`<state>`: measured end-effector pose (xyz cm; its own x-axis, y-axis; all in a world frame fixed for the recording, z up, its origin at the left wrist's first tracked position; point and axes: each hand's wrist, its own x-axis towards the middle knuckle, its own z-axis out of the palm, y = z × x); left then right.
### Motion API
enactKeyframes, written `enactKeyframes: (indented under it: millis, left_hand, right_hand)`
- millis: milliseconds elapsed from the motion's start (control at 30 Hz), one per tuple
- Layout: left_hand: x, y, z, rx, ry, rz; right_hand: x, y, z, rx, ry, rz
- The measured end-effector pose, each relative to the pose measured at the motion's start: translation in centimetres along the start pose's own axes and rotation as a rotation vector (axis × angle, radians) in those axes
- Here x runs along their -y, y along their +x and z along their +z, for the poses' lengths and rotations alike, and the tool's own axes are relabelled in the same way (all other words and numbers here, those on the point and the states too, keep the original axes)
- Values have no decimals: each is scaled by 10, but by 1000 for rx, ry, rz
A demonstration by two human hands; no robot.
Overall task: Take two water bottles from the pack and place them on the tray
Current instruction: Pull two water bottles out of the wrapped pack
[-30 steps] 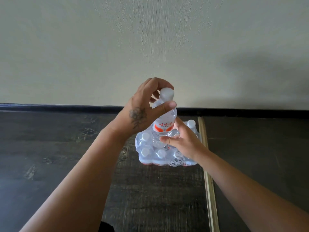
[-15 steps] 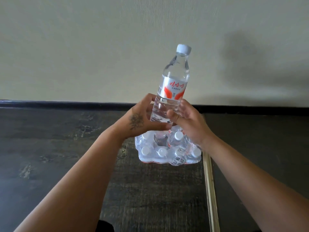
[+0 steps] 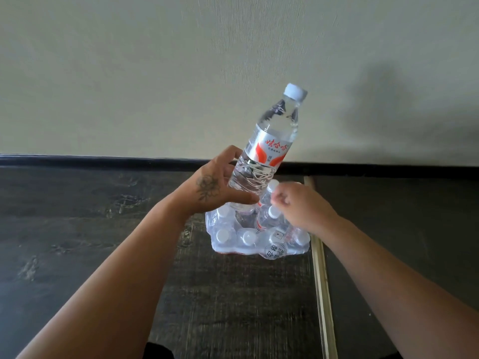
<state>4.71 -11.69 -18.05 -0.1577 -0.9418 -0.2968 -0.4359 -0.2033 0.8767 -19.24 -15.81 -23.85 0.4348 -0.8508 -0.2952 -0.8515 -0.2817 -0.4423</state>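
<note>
table (image 3: 90,229): dark wood under your pack | pack (image 3: 248,239): wrapped bottles, white caps up | bottle (image 3: 269,151): above the pack, tilted right, cap up | left hand (image 3: 215,187): you grip the bottle's lower body | right hand (image 3: 303,206): over the pack's right side, fingers curled, grasp unclear

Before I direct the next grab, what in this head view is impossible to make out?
- Tray: none in the head view; outside the frame.
- Right hand: blurred, grip on the pack unclear.
- Bottle count: wrap glare and both hands hide some.
- Lifted bottle base: hidden behind left hand.
</note>
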Motion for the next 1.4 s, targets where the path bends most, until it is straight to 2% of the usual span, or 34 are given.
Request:
enactKeyframes:
  millis: [67, 200, 367, 533, 700, 900, 1200, 1400]
  left_hand:
    - [0, 1, -3, 7, -6, -4]
    - [-1, 2, -8, -9, -68, 13]
    - [-1, 2, -13, -35, -118, 25]
    - [4, -2, -21, -70, -130, 21]
    - [1, -3, -24, -59, -281, 20]
    - [0, -4, -21, -56, -439, 75]
    - [-9, -2, -10, -39, -551, 69]
    - [-13, -1, -5, -51, -571, 87]
  right_hand:
    - [-6, -4, 12, -7, -145, -71]
    - [-7, -5, 20, 5, -269, -129]
    - [0, -1, 17, 37, -384, -157]
    - [13, -1, -17, 14, -437, -216]
    - [31, -4, -84, 39, -335, -203]
    - [53, -19, -153, -199, -140, -190]
    - [59, -20, -144, -219, -201, -217]
    - [55, -10, -124, -299, -10, -277]
